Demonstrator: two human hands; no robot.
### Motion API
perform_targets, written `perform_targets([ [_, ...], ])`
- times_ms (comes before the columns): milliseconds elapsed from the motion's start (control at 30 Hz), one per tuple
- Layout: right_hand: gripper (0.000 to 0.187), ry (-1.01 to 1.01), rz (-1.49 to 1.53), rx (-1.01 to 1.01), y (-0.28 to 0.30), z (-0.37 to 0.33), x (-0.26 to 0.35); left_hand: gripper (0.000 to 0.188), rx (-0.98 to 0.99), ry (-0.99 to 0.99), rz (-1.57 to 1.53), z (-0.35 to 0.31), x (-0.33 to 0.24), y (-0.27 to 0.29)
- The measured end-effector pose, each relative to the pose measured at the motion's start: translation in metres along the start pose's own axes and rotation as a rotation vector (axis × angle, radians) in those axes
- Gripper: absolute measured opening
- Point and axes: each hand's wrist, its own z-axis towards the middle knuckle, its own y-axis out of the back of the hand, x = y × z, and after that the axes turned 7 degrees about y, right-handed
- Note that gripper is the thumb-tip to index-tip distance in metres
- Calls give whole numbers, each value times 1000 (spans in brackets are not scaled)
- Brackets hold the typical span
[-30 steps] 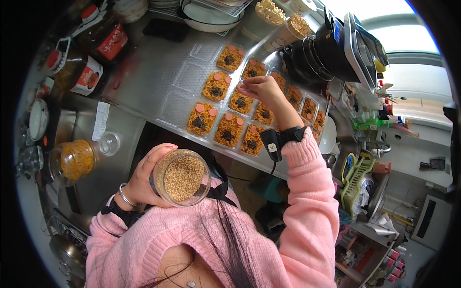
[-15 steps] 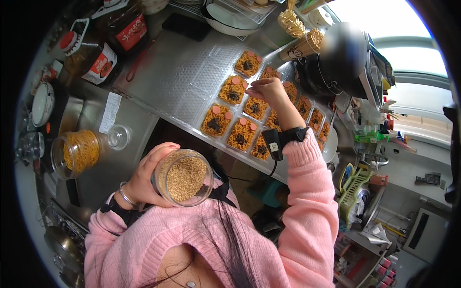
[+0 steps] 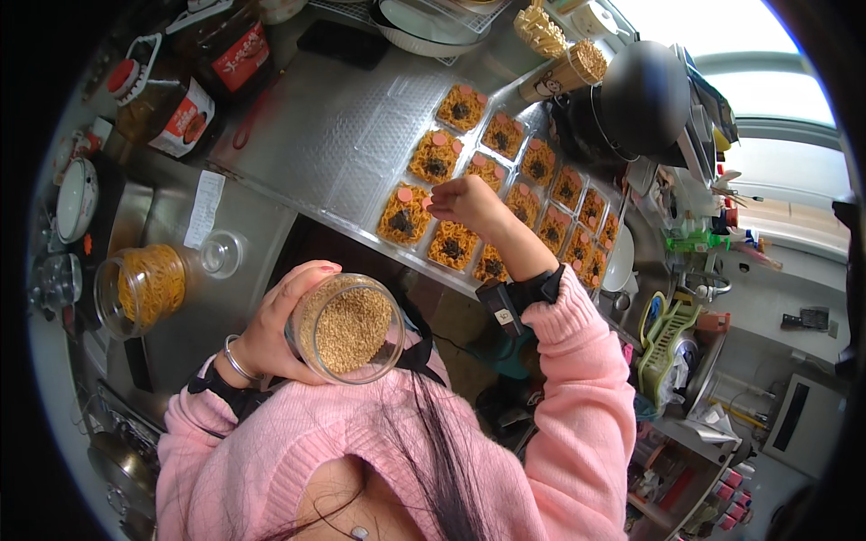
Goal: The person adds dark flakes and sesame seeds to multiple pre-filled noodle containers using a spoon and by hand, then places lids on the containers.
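My left hand point(image 3: 278, 326) is wrapped around a clear glass jar point(image 3: 389, 353) of tan sesame seeds point(image 3: 352, 326), its mouth facing up at my chest. Over the counter, my right hand point(image 3: 469, 202) is held with fingertips pinched together; anything between them is too small to make out. Below and around it, several clear square containers stand in close rows, filled with orange-brown noodles point(image 3: 435, 157), dark shreds and round pink sausage slices. The right fingertips are nearest the front left container's noodles point(image 3: 402, 215), above its right side. My right hand partly covers a container behind it.
Left of me, a jar of yellow noodle-like strips point(image 3: 153, 287) lies near a glass lid point(image 3: 221, 255) and a paper slip point(image 3: 206, 209). Large bottles point(image 3: 180, 113) stand at the back left. Skewers point(image 3: 568, 72) in holders and a black pot point(image 3: 586, 126) stand behind the containers.
My right hand has moved left and nearer to me, from above the middle containers to the front left one. My left hand and the jar have barely moved.
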Motion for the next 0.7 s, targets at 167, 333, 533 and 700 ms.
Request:
perform_targets([
  [167, 22, 13, 68, -24, 1, -7, -3, 105, 0, -13, 2, -3, -1, -1],
  [333, 18, 22, 25, -38, 25, -27, -12, 105, 19, -28, 18, -3, -3, 0],
  [533, 25, -79, -114, -100, 45, -50, -32, 104, 45, 8, -18, 0, -5, -1],
  [700, 31, -101, -112, -131, 43, -56, -32, 109, 121, 11, 20, 4, -4, 0],
])
